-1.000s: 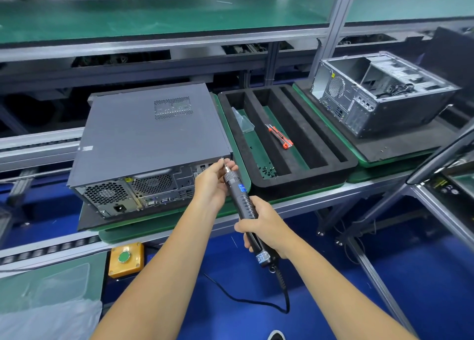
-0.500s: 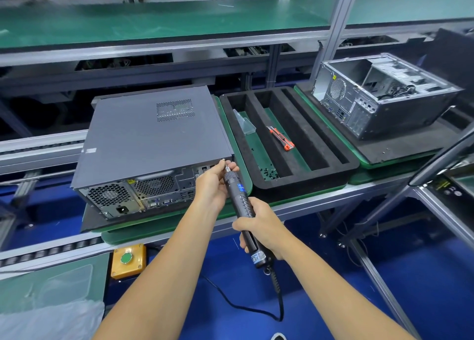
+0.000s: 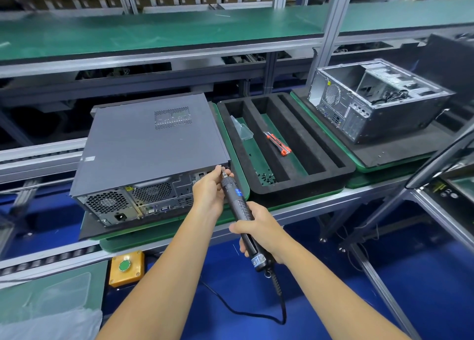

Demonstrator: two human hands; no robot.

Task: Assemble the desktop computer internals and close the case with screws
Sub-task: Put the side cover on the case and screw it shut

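A closed grey desktop case [image 3: 151,144] lies on its side on a green pallet, its rear panel with fans and ports facing me. My right hand [image 3: 259,233] grips the handle of a black electric screwdriver [image 3: 237,202] with a coiled cable. The tip of the screwdriver points at the upper right corner of the rear panel. My left hand [image 3: 210,191] pinches the bit end there, and any screw under its fingers is hidden. Small black screws [image 3: 266,178] lie in a black foam tray [image 3: 331,171] to the right.
An orange utility knife [image 3: 278,143] and a clear plastic bag [image 3: 242,130] lie in the tray. An open, partly built case [image 3: 377,101] stands at the far right. A yellow box with a green button [image 3: 125,266] hangs below the conveyor edge. Metal frame posts rise behind.
Both hands and the screwdriver stay at the case's rear upper right corner. Only the camera has shifted slightly.
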